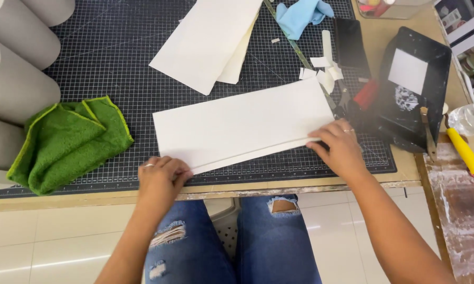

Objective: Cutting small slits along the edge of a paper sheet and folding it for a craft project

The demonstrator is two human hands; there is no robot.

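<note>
On the gridded black cutting mat (pixel 116 63), a long folded white sheet (pixel 242 123) lay slantwise near the front edge, its two layers slightly offset along the near side. The left hand (pixel 160 179) pressed on the sheet's near left corner with fingers curled close together, gripping nothing. The right hand (pixel 339 144) lay at the near right corner, fingers bent and narrow, their tips pinching or pressing the layered edge; which of the two could not be told. Just left of the sheet sat a crumpled green cloth (pixel 68 142), and beyond that grey rolls (pixel 16 79) lined the mat's left side. Bare mat stayed open between the cloth and the sheet and along the front strip by the table edge. Further back lay two more white sheets (pixel 210 42), overlapping, a blue cloth (pixel 302 16) and small paper scraps (pixel 323 71). To the right stood a tilted black tray (pixel 426 58) holding a white square, with a yellow-handled tool (pixel 465 152) just beside it
</note>
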